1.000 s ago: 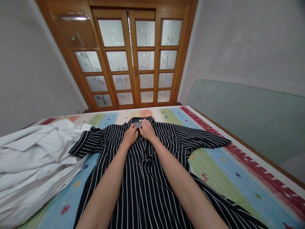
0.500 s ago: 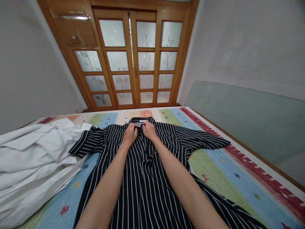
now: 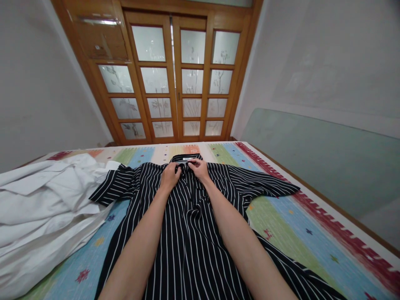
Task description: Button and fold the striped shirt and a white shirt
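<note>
A black shirt with white stripes (image 3: pixel 178 233) lies spread face up, its collar at the far end and both short sleeves out to the sides. Just below the collar, my left hand (image 3: pixel 170 176) pinches the left front edge of the neck opening. Opposite it, my right hand (image 3: pixel 200 170) grips the other edge between thumb and fingers. The two hands are a small gap apart. Whether a button sits under the fingertips is too small to make out. A pale label shows inside the collar.
Rumpled white cloth (image 3: pixel 46 208) lies at the left, touching the shirt's left sleeve. Underneath is a colourful patterned bed cover (image 3: pixel 281 221). Beyond the bed stand wooden doors with glass panes (image 3: pixel 156 79); a pale green panel (image 3: pixel 312 141) lines the right wall.
My right hand has shifted slightly to the right, and its thumb and fingers have rearranged at the shirt's edge. My left hand stays nearly in place.
</note>
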### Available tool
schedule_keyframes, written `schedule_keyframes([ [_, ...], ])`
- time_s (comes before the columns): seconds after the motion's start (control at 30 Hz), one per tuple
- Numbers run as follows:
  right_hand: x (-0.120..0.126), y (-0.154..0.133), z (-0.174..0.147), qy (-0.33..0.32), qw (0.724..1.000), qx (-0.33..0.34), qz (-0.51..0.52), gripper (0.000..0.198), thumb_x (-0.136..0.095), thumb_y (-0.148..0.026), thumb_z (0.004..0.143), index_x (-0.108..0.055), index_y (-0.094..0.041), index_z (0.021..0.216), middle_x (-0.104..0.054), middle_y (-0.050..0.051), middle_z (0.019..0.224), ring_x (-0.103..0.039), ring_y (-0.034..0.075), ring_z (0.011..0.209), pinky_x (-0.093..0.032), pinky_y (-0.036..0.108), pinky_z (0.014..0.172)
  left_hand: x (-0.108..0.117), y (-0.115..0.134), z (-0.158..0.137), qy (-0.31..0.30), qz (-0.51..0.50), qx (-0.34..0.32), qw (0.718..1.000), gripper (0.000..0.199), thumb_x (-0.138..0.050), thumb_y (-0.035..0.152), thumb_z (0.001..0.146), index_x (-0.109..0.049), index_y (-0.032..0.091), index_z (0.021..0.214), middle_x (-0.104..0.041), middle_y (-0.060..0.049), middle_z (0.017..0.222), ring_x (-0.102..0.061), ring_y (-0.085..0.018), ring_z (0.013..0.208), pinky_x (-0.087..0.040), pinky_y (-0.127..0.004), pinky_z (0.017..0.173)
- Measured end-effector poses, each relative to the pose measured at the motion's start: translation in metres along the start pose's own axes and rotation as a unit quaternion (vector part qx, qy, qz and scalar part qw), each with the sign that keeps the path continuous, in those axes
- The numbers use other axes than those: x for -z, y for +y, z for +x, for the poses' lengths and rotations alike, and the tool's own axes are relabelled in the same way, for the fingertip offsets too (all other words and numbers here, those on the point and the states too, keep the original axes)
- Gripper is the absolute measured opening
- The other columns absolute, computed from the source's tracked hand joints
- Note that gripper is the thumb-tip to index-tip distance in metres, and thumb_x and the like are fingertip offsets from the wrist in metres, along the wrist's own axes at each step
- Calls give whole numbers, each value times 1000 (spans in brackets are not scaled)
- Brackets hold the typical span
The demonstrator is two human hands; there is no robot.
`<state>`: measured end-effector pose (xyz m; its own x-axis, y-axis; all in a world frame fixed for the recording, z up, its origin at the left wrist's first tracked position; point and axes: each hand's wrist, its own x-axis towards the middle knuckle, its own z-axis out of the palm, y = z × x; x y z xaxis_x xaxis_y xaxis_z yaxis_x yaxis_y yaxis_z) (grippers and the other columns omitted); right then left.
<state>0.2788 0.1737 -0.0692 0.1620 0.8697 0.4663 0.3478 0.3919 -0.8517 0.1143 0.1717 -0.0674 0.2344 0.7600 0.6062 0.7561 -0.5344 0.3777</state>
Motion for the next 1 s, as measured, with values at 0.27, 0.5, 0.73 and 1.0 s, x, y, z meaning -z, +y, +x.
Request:
schedule_keyframes([
  [0.27, -2, 3, -1, -94, 995, 37, 27, 16, -66, -20, 74, -77, -17, 86, -73, 7, 96, -64, 15, 75, -50, 25, 66, -2, -3, 2, -10, -31, -2, 999, 11, -54, 17, 84, -63, 19, 91, -70, -8, 95, -66, -22, 93, -51, -34, 86],
  [0.5, -5, 11, 0, -90, 994, 47, 28, 15, -71, -17, 70, -78, -17, 83, -74, 5, 83, -52, 11, 56, -44, 24, 57, -2, -3, 3, -27, -80, -34, 996, 16, -56, 13, 79, -66, 17, 91, -72, -7, 94, -67, -22, 90, -52, -35, 87],
  [0.73, -8, 16, 2, -76, 996, 28, 30, 12, -73, -18, 68, -76, -16, 80, -71, 2, 73, -50, 11, 53, -43, 25, 57, 1, 1, 3, -47, -95, -13, 994, 18, -60, 23, 80, -68, 16, 94, -73, -10, 98, -67, -24, 93, -52, -38, 90],
  [1.0, -8, 15, 3, -75, 996, 51, 3, 15, -65, -15, 73, -76, -17, 83, -72, 2, 78, -52, 12, 56, -45, 25, 59, -5, -5, 3, -51, -77, -36, 995, 17, -52, 23, 88, -65, 15, 96, -71, -11, 99, -65, -25, 95, -50, -39, 91],
])
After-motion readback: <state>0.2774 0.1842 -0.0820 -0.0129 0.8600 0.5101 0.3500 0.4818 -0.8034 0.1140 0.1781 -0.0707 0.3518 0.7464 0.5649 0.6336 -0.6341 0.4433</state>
